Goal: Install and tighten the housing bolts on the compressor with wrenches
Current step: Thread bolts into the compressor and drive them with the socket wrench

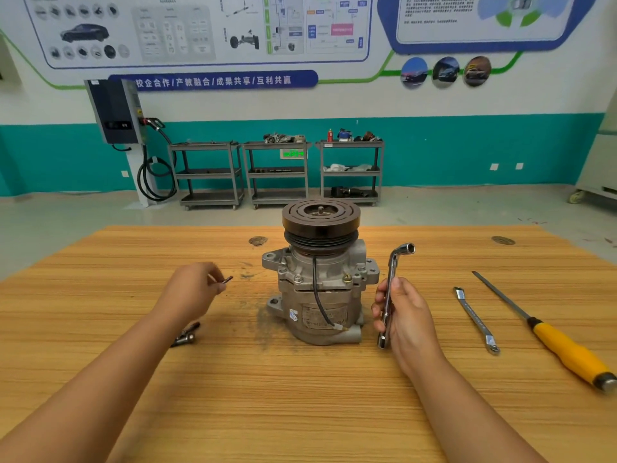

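Head view: left hand [192,290] pinches bolt [227,280], right hand [409,317] grips L-wrench [393,262] beside compressor [329,272].

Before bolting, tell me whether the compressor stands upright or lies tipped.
Upright: the compressor stands on end on the table, pulley on top.

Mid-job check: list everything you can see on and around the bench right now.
compressor: one, grey with black pulley, upright at table centre
socket wrench: one, chrome, L-shaped, in right hand
bolt: one, dark, pinched in left hand
loose bolts: a few, dark, beside left forearm
flat wrench: one, silver, right of compressor
yellow-handled tool: one, far right
table: one, wooden
carts: three, grey, against back wall
left hand: pinching bolt
right hand: gripping socket wrench
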`<state>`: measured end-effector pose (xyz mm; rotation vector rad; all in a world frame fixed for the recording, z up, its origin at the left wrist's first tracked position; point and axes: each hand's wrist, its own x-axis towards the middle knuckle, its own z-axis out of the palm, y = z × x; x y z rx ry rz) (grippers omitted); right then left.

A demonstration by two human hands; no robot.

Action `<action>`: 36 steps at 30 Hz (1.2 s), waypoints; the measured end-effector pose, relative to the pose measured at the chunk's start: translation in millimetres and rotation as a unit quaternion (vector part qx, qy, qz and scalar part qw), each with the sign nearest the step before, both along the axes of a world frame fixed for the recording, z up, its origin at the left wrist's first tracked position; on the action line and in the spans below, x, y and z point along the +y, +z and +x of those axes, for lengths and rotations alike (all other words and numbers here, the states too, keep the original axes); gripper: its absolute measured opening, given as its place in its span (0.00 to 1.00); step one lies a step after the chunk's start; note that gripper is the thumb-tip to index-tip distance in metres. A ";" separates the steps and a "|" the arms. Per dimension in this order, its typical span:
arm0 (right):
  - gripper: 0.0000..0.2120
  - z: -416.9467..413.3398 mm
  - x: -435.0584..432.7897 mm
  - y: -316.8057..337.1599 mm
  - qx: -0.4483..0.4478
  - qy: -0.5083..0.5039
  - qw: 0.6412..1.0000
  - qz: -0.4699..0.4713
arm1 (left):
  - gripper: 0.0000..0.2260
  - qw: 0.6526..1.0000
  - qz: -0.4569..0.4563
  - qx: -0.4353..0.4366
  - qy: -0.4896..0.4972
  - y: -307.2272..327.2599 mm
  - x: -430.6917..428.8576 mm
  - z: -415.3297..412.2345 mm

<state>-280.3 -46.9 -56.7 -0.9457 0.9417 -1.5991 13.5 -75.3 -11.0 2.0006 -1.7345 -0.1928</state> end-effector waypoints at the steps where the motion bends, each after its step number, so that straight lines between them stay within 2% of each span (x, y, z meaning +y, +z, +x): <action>1: 0.13 -0.2 0.1 -0.1 0.002 -0.001 1.000 -0.001 | 0.03 0.999 -0.032 0.019 -0.022 6.3 7.5 -9.8; 4: 0.12 -0.2 0.2 -0.7 0.004 -0.008 1.000 -0.004 | 0.03 0.984 -0.154 0.056 -0.072 23.3 35.0 -39.8; 6: 0.12 -0.8 0.3 -0.7 0.009 -0.013 1.000 -0.005 | 0.05 0.958 -0.261 0.064 -0.103 32.7 52.2 -58.6; 8: 0.13 -1.5 0.8 -0.8 0.010 -0.015 1.000 -0.006 | 0.07 0.929 -0.338 0.040 -0.144 40.6 64.8 -74.7; 10: 0.13 -1.9 1.2 -0.7 0.008 -0.015 1.000 -0.006 | 0.11 0.909 -0.374 0.016 -0.185 45.3 69.7 -89.0; 14: 0.13 -2.3 1.1 -0.9 0.012 -0.016 1.000 -0.003 | 0.14 0.907 -0.359 0.057 -0.211 52.2 66.1 -119.1; 19: 0.13 -2.9 1.3 -2.7 0.020 -0.013 1.000 -0.007 | 0.06 0.878 -0.412 -0.043 -0.241 52.3 54.7 -146.9; 26: 0.13 -2.8 0.8 -2.2 0.009 -0.011 1.000 -0.007 | 0.05 0.838 -0.467 -0.158 -0.235 42.9 29.1 -158.1; 31: 0.13 -1.8 1.3 -1.1 0.006 -0.008 1.000 -0.002 | 0.07 0.857 -0.421 -0.200 -0.222 35.3 26.1 -158.0; 36: 0.13 -1.7 2.0 -0.5 -0.003 -0.005 1.000 -0.005 | 0.08 0.871 -0.388 -0.196 -0.227 35.6 24.8 -161.2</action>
